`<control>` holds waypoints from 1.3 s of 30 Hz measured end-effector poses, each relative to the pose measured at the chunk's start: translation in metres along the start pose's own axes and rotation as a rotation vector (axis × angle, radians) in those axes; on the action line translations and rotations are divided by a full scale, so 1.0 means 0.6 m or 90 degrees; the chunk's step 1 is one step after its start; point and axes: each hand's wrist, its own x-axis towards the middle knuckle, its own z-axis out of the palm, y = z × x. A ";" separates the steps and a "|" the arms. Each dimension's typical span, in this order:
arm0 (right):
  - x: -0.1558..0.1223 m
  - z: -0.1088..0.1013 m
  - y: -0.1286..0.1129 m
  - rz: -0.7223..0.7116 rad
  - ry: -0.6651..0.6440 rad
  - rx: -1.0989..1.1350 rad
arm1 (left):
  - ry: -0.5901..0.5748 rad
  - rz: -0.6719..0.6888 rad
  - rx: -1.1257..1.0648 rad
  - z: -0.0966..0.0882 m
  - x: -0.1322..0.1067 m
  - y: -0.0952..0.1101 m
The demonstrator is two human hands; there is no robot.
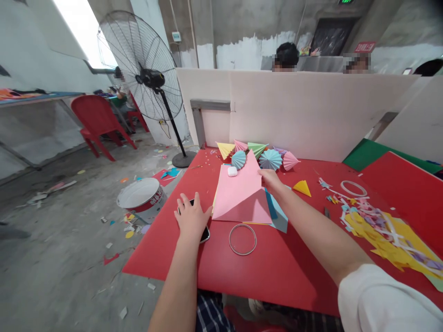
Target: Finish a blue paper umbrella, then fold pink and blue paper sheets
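Observation:
My right hand [272, 180] pinches the right edge of a pink paper sheet [238, 196], whose corner is lifted off the stack below. Blue sheets [279, 216] stick out from under it at the right. A small white rounded case [232, 171] lies on the pink paper. With fingers spread, my left hand [194, 214] rests over a phone [205, 235], covering most of it. Just in front of the stack lies a thin ring [242, 240]. Folded paper fans [270, 159] in several colours sit behind the sheets.
The red table [221, 272] carries a folded yellow piece [302, 187], a tape-like white ring [353, 188] and paper scraps [384, 230] at the right. A pale partition [311, 115] borders its back. Left on the floor stand a bucket [141, 196] and a fan [152, 78].

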 end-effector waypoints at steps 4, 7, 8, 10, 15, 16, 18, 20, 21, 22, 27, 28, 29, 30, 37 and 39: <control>0.001 -0.013 0.018 -0.010 -0.004 -0.010 | -0.027 0.118 -0.049 -0.022 0.064 0.067; 0.004 -0.023 0.033 -0.043 0.006 -0.012 | -0.057 0.173 -0.060 -0.007 0.128 0.137; 0.005 -0.026 0.037 -0.060 0.014 -0.010 | -0.066 0.172 -0.059 0.005 0.148 0.159; 0.007 -0.031 0.044 -0.094 0.027 -0.004 | -0.070 0.153 -0.055 0.032 0.183 0.197; 0.012 -0.037 0.062 -0.133 0.041 0.012 | -0.047 0.123 -0.054 0.083 0.235 0.242; 0.013 -0.037 0.065 -0.133 0.041 0.019 | -0.041 0.124 -0.056 0.088 0.240 0.244; 0.013 -0.038 0.069 -0.127 0.043 0.037 | -0.028 0.121 -0.060 0.094 0.249 0.245; 0.011 -0.038 0.071 -0.117 0.047 0.059 | -0.014 0.107 -0.065 0.094 0.258 0.242; 0.009 -0.039 0.070 -0.110 0.050 0.069 | -0.007 0.099 -0.068 0.092 0.262 0.239; 0.007 -0.040 0.070 -0.101 0.051 0.079 | 0.000 0.090 -0.071 0.090 0.267 0.236; -0.022 -0.055 0.058 -0.037 0.033 0.129 | 0.001 0.065 -0.080 0.071 0.287 0.214; -0.029 -0.059 0.054 -0.023 0.027 0.141 | -0.003 0.060 -0.079 0.069 0.289 0.210; -0.036 -0.063 0.051 -0.011 0.021 0.154 | -0.007 0.055 -0.078 0.068 0.291 0.206; -0.043 -0.067 0.048 -0.002 0.016 0.165 | -0.011 0.050 -0.075 0.068 0.291 0.203; -0.100 -0.115 0.046 0.026 0.006 0.208 | -0.023 0.057 -0.069 0.080 0.278 0.195; -0.124 -0.138 0.048 0.036 0.013 0.212 | -0.020 0.068 -0.072 0.083 0.275 0.196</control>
